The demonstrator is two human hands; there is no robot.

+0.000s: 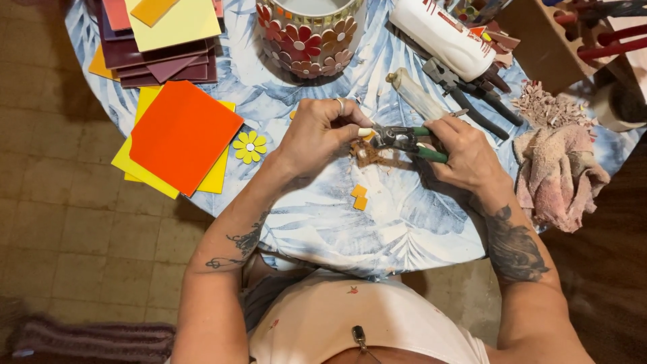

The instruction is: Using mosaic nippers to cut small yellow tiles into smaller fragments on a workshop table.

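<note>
My right hand (468, 158) grips the green-handled tile nippers (403, 139) over the middle of the table (323, 216), and my left hand (317, 135) pinches a small tile piece (367, 133) at their jaws. Two orange tile bits (359, 197) lie just below. A white bottle (441, 35) with red label markings lies at the far edge, right of the flower-mosaic pot (306, 37).

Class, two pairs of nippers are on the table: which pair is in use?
The green-handled nippers, gripped by the right hand beside the left hand; the dark-handled nippers lie untouched by the white bottle.
</note>
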